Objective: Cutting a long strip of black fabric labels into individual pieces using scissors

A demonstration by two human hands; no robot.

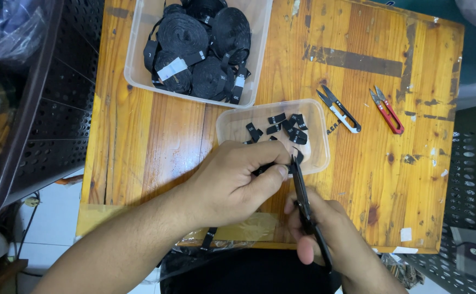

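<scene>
Left hand [232,182] fingers pinch thin, limp black label tape [263,169], probably near its end; right hand [325,228] grips black snips [303,198].

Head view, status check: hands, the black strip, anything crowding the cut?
Left hand pinches black strip. Right hand holds black snips, blades at strip. Small tub of cut pieces directly behind; nothing blocking.

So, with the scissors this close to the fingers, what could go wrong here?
1. The black scissors in the right hand cut right beside the left hand thumb, so a slip may nick it.
2. The cut happens at the edge of the small clear tub, so a piece may drop onto the table instead.
3. The black strip hangs off the table edge and might snag.
</scene>
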